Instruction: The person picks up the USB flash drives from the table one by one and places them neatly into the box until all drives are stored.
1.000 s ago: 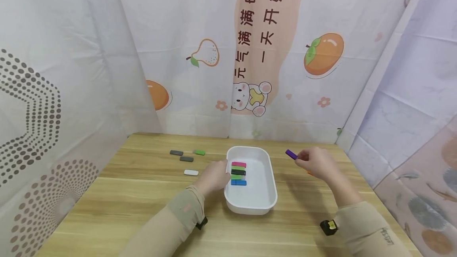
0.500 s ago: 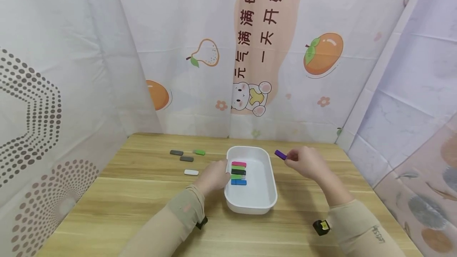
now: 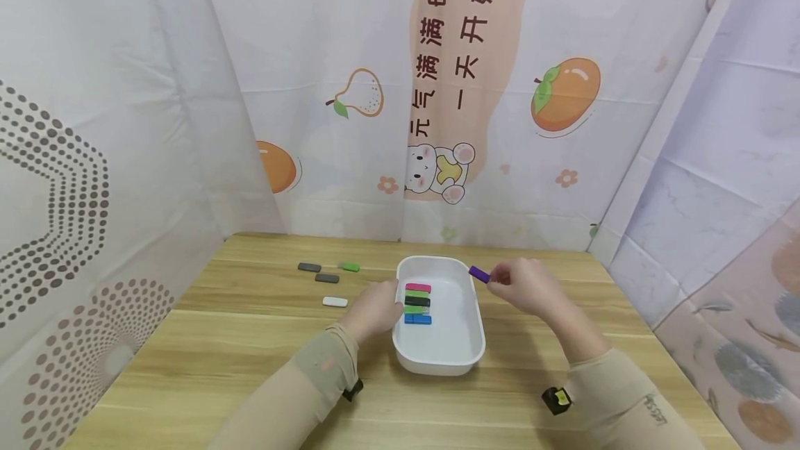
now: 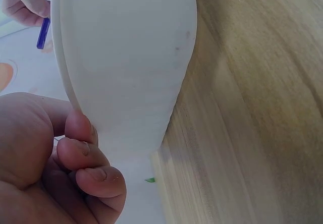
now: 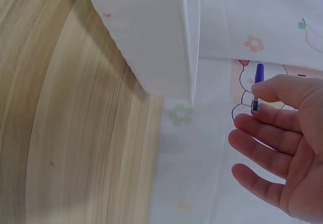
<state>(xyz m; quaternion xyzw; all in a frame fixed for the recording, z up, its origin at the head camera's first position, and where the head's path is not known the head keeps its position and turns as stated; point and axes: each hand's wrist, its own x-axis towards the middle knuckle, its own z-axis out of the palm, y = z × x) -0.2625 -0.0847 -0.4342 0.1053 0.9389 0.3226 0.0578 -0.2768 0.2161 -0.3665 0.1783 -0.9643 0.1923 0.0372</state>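
My right hand [image 3: 525, 287] pinches a purple USB flash drive [image 3: 479, 274] between thumb and index finger, just above the right rim of a white plastic tray [image 3: 446, 349]. In the right wrist view the drive [image 5: 259, 73] points up, and the other fingers spread loosely. On the tray's left side, my left hand [image 3: 375, 311] grips the rim, its fingers curled in the left wrist view. Inside the tray, along its left, lie a pink drive [image 3: 418, 287], a blue drive [image 3: 417, 319], a black drive [image 3: 417, 301] and green ones between them, partly covered by my left thumb.
Left of the tray, a white drive [image 3: 335, 302], two dark grey drives, one being the nearer grey drive [image 3: 327, 278], and a green drive [image 3: 349, 267] lie on the wooden table [image 3: 206, 353]. A printed curtain [image 3: 350, 179] hangs along the table's back edge.
My right hand has moved left with the purple flash drive, from the table's right side to the tray's right rim. My left hand and the tray have stayed put.
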